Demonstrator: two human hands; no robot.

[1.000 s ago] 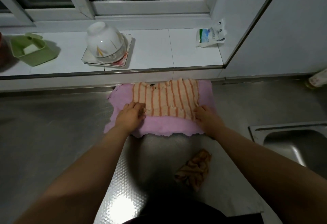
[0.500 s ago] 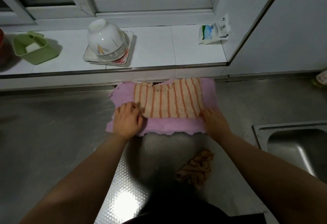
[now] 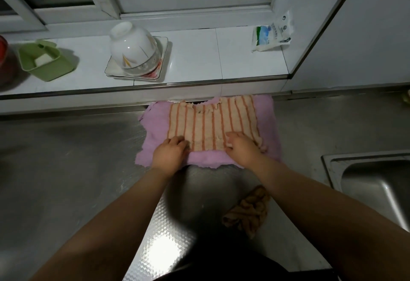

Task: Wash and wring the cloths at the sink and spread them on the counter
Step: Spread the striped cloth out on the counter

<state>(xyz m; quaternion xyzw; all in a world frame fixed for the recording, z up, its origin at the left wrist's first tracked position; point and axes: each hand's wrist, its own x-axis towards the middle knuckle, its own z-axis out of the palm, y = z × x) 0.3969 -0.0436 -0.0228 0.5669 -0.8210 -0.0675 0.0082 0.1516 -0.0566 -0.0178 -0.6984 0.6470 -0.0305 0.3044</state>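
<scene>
An orange-striped cloth [image 3: 213, 123] lies spread flat on top of a larger pink cloth [image 3: 155, 125], at the back of the steel counter [image 3: 66, 170]. My left hand [image 3: 169, 154] rests on the near left corner of the striped cloth, fingers pressing down. The fingertips of my right hand [image 3: 243, 150] press on the striped cloth's near edge, right of the middle. A twisted brown cloth [image 3: 248, 212] lies in a lump on the counter nearer to me, under my right forearm. The steel sink [image 3: 366, 183] is at the right edge.
On the white tiled sill behind stand an upturned white bowl [image 3: 133, 48] on a square plate [image 3: 162, 59], a green soap box [image 3: 42, 61] at the left and a white plastic packet [image 3: 270, 34] at the right. A wall corner rises at the right.
My right hand has slid left from the striped cloth's right corner onto its near edge. My left hand stays at the near left corner, a little farther onto the stripes.
</scene>
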